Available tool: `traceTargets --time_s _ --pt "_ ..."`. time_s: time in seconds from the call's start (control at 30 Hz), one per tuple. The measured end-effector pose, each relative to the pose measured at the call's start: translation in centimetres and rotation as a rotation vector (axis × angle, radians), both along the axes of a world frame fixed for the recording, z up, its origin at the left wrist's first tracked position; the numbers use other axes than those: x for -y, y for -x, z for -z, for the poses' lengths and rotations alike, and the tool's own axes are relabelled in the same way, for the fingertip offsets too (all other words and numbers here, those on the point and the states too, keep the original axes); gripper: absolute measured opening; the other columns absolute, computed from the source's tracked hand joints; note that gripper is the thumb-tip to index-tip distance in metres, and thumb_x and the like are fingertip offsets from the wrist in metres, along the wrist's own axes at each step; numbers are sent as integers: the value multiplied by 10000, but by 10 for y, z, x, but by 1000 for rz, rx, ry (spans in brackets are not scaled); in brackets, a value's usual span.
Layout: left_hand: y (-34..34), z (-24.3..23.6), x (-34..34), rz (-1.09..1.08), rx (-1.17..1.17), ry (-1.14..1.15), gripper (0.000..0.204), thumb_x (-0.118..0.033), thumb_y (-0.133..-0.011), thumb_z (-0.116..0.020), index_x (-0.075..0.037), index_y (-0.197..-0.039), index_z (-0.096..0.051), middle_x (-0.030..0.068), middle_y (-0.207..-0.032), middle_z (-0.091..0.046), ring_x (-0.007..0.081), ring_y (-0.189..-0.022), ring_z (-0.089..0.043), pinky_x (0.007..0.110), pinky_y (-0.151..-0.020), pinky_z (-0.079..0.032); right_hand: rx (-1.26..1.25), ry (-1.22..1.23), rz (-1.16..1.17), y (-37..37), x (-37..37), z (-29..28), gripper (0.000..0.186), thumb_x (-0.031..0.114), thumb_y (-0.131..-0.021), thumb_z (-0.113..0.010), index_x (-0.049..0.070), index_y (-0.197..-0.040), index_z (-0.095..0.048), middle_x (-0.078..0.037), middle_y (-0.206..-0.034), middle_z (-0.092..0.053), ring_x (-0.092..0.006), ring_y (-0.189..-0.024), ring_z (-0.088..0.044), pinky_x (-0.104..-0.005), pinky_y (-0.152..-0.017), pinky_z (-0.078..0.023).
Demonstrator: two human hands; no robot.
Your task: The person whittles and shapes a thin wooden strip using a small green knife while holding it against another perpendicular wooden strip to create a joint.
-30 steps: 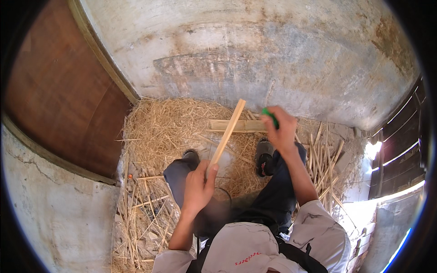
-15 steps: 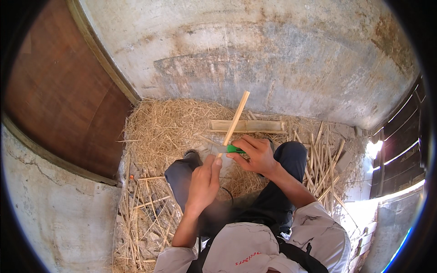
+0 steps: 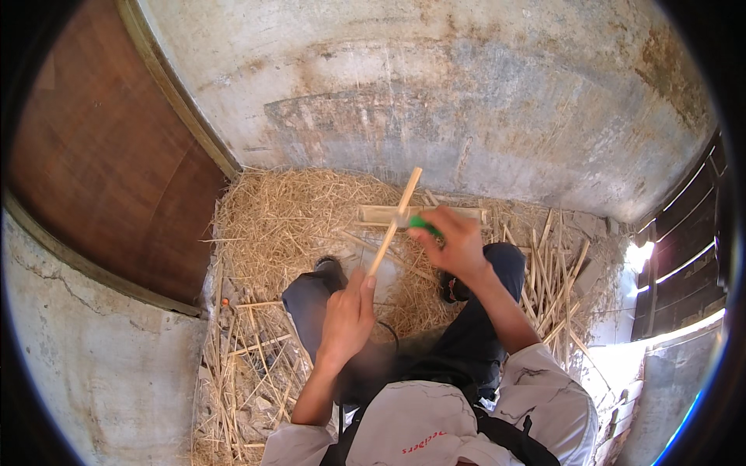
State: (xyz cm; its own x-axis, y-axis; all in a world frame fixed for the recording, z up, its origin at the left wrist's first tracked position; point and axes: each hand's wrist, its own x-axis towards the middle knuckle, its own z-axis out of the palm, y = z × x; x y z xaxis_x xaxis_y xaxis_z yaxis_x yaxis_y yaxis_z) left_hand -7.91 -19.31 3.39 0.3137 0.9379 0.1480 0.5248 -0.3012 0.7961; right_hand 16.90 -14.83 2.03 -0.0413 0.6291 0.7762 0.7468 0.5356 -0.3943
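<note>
The left hand (image 3: 347,322), in the lower middle of the frame, is closed round the near end of a pale wooden strip (image 3: 385,252), which slants up to the centre, presumably so that most of its length is free; the right hand (image 3: 458,245), right of centre, is curled round a green-handled tool (image 3: 426,225), its blurred front end at the strip's upper part, though I cannot tell whether it touches; the strip points away from the body, probably to keep the tool's travel clear of the legs; behind lies a wider bamboo piece (image 3: 377,213), crosswise; shavings (image 3: 272,210) heap upper left of the legs, while loose sticks (image 3: 544,295) lie at right, seemingly set within reach
</note>
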Motion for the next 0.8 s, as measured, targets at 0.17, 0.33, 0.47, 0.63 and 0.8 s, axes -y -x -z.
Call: traceTargets --time_s 0.17,0.33,0.47,0.63,0.8 --pt "11 12 12 8 -15 73 325 -248 -1165 -499 -11 -947 -543 164 -652 -546 341 -578 -570 439 -581 -426 -146 16 295 -64 -37 -9 192 234 -1000 -775 56 -1072 -766 -137 -898 -738 -258 -667 -694 -352 -581 -515" --pt "15 15 4 -48 41 34 258 -233 -1126 -598 -17 -985 -606 142 -633 -573 271 -555 -576 418 -550 -429 -176 112 203 -51 -16 -16 201 233 -1012 -764 37 -1056 -754 -134 -893 -739 -281 -684 -698 -350 -600 -521" --pt "7 6 -3 -57 79 -28 232 -242 -1093 -651 -23 -1018 -629 202 -624 -600 392 -544 -627 474 -515 -429 -101 35 -28 -18 -4 7 225 233 -961 -820 48 -1053 -732 -96 -917 -738 -244 -669 -698 -354 -597 -553" --pt "-5 -8 -4 -67 75 -63 210 -220 -1075 -676 -21 -1022 -631 209 -618 -601 392 -521 -619 470 -501 -426 44 23 -118 10 10 10 251 257 -910 -869 85 -1035 -737 -42 -862 -701 -218 -654 -691 -350 -574 -551" --pt "-8 -9 -5 -49 47 -128 185 -175 -1087 -670 -16 -999 -635 106 -597 -577 182 -483 -550 355 -491 -393 41 -46 -143 20 9 7 269 290 -900 -876 101 -1040 -747 -16 -820 -675 -211 -623 -670 -363 -544 -535"
